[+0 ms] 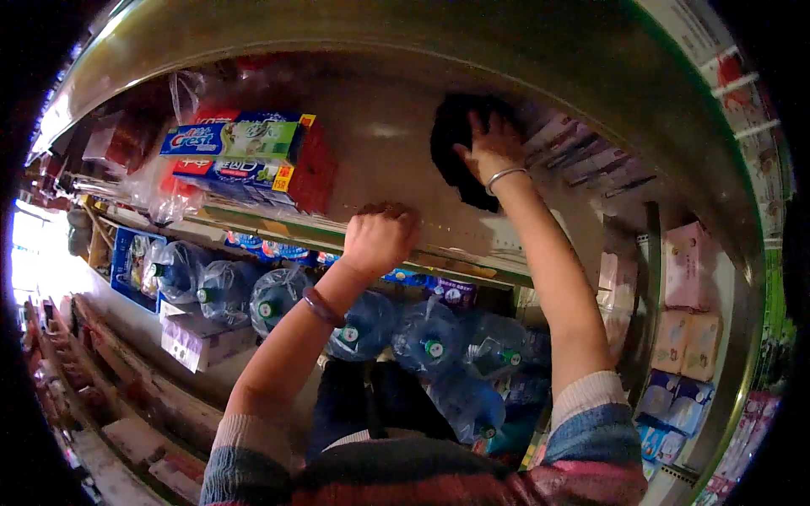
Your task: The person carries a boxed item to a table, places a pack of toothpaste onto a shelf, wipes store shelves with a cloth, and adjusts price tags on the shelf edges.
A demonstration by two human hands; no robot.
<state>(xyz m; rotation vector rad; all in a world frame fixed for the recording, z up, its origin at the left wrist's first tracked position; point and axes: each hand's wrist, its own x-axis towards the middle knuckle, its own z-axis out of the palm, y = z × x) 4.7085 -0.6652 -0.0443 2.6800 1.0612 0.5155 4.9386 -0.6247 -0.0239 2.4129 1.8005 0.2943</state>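
Note:
My right hand (494,150) presses down with spread fingers on a black cloth (456,152) that lies bunched on the shelf (380,135). A silver bangle circles that wrist. My left hand (380,239) rests at the shelf's front edge with its fingers curled; the fingertips are in shadow, and I cannot make out anything in them. Left of that hand, a blue and green Crest toothpaste box (232,140) lies on top of more blue and red boxes (253,179).
Below the shelf stand several large blue water bottles (429,333) in plastic wrap. Thin packets (582,152) lie at the shelf's right end. Pink packs (688,266) stack at the far right. A blue crate (131,261) stands at the left.

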